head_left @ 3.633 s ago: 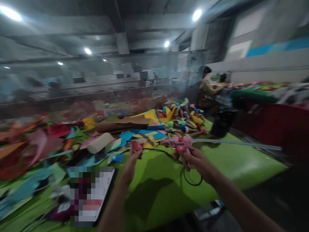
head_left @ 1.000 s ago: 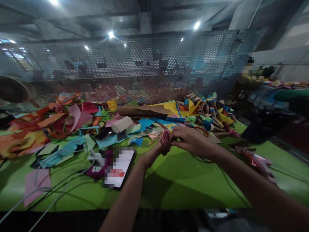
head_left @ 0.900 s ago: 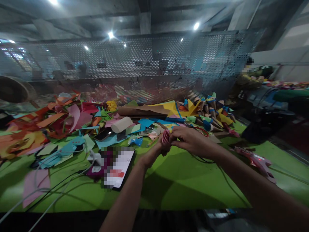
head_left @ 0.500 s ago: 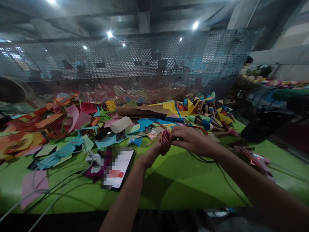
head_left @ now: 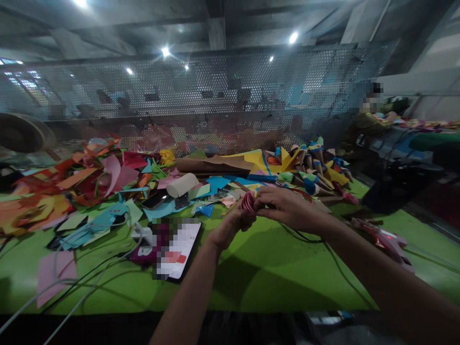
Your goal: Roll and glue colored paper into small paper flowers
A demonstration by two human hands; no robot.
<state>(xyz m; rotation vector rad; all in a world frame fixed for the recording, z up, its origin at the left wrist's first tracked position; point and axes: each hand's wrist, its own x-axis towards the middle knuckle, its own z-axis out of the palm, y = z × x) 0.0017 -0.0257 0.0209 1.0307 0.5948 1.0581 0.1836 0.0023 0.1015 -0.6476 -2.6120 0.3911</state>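
Above the green table (head_left: 266,287), my left hand (head_left: 233,225) is closed around a small pink paper flower (head_left: 247,203), whose layers look rolled or ruffled. The fingers of my right hand (head_left: 282,205) pinch together at the flower's right edge, thumb underneath. Its lower part is hidden inside my left hand. To the left of my left forearm lies a phone (head_left: 182,251) with a lit screen.
Coloured paper scraps (head_left: 82,179) pile up at the left and back. Paper cones (head_left: 316,165) stand at the back right. A pink glue gun (head_left: 390,242) lies right. Cables (head_left: 81,287) cross the left side. A person (head_left: 368,122) sits at far right.
The whole scene has shifted slightly right as the head view turned. Both hands stay on the pink paper flower, with only slight finger movement.
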